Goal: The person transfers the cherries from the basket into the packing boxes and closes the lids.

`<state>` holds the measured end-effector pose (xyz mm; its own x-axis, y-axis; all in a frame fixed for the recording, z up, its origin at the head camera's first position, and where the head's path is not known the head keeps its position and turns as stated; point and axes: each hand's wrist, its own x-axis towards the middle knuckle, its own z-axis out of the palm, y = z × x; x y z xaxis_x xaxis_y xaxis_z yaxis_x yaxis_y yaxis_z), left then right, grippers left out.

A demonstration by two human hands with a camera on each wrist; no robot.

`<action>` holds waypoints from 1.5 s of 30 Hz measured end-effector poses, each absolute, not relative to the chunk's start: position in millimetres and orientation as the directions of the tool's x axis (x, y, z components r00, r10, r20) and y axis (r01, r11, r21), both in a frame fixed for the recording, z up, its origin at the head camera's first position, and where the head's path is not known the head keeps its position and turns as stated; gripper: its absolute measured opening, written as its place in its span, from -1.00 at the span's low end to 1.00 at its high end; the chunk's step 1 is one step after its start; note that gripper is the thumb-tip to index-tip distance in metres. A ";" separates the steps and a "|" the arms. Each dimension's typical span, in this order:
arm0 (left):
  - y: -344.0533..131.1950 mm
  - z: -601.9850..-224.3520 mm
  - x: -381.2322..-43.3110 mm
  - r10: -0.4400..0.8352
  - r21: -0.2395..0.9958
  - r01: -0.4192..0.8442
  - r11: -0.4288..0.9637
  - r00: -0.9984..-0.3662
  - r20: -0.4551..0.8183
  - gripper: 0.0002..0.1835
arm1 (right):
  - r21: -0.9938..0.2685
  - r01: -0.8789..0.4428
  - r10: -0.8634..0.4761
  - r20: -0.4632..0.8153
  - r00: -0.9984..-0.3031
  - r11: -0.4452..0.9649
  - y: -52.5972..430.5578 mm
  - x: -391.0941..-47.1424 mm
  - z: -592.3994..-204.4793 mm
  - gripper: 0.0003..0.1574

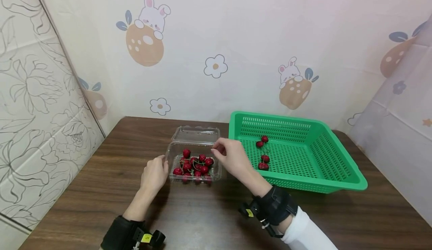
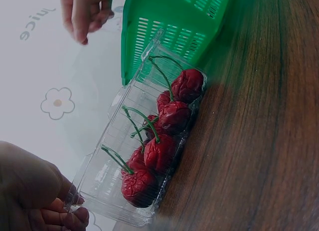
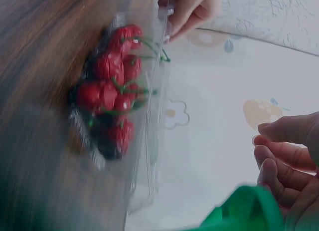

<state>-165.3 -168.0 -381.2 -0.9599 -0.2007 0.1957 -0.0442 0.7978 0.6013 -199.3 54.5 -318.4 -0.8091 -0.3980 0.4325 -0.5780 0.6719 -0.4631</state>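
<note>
A: What do we see on the dark brown, wood-grained desk (image 1: 202, 220)?

B: We see a clear rectangular box of thin plastic (image 1: 217, 170); its ridged lid (image 1: 195, 135) is folded back behind it. Inside lie dark red, wrinkled, glossy cherries (image 1: 187, 166) in a pile, with thin, curved green stems (image 2: 157, 139).

A: And to the right of it?

B: There stands a bright green plastic basket (image 1: 349, 167) with sloping, slotted walls. In its left part we find a few loose cherries (image 1: 265, 158) of the same red.

A: How are the hands?

B: The left hand (image 1: 154, 173) has its grip clamped on the box's rim, at the left end. The right hand (image 1: 233, 156) hovers above the right end; its grip is loosely bent and free. Thumb tip and fingertip are close, but whether they touch, we cannot tell.

A: What is difficult for us?

B: The lower cherries are covered by the upper ones, so we cannot count them. In the right wrist view the box is blurred, and the basket is cut off by the lower edge.
</note>
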 end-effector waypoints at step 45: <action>-169.0 -381.3 -166.1 -0.213 0.600 -0.058 0.798 -0.958 0.191 -0.66 | -0.383 -0.078 -0.044 0.097 -0.994 0.920 166.5 -244.1 -328.9 -0.59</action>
<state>-166.1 -169.0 -381.3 -0.9581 -0.2132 0.1913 -0.0578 0.7980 0.5998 -244.1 166.5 -328.9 -0.9943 -0.0436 0.0972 -0.0778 0.9205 -0.3830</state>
